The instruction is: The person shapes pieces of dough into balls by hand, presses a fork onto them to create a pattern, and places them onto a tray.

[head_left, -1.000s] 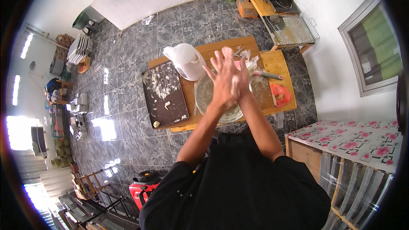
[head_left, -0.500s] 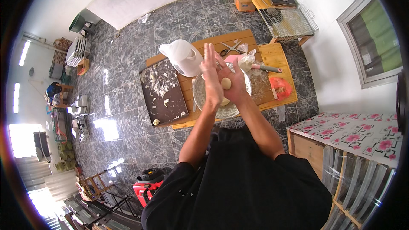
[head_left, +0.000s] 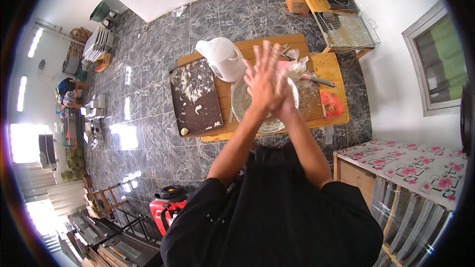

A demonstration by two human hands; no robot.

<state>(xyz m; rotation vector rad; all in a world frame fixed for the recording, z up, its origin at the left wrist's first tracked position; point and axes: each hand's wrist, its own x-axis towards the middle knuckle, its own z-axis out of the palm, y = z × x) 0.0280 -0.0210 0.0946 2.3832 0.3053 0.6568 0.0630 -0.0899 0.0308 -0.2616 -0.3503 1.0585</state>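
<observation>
My left hand (head_left: 263,81) lies over my right hand (head_left: 285,96), palms together, above a round bowl (head_left: 240,100) dusted with pale flour. The left fingers are stretched and spread, and blurred by motion. Most of the right hand is covered, its fingers smeared. The pale dough ball seen a moment earlier on my right palm is hidden between the palms. Left of the bowl stands a white plastic jug (head_left: 223,59). A dark baking tray (head_left: 205,118) with scattered flour and scraps lies farther left, with a small dough ball (head_left: 184,131) at its near left corner.
The low wooden table (head_left: 324,62) also bears scissors (head_left: 285,49), a grey-handled tool (head_left: 319,79), a crumpled plastic bag (head_left: 297,68) and a red plastic bag (head_left: 332,105). A flower-patterned cabinet top (head_left: 405,163) stands at right, a red machine (head_left: 166,210) lower left.
My left hand has turned from edge-on to flat over the right palm, covering the dough ball. The whole view has shifted slightly.
</observation>
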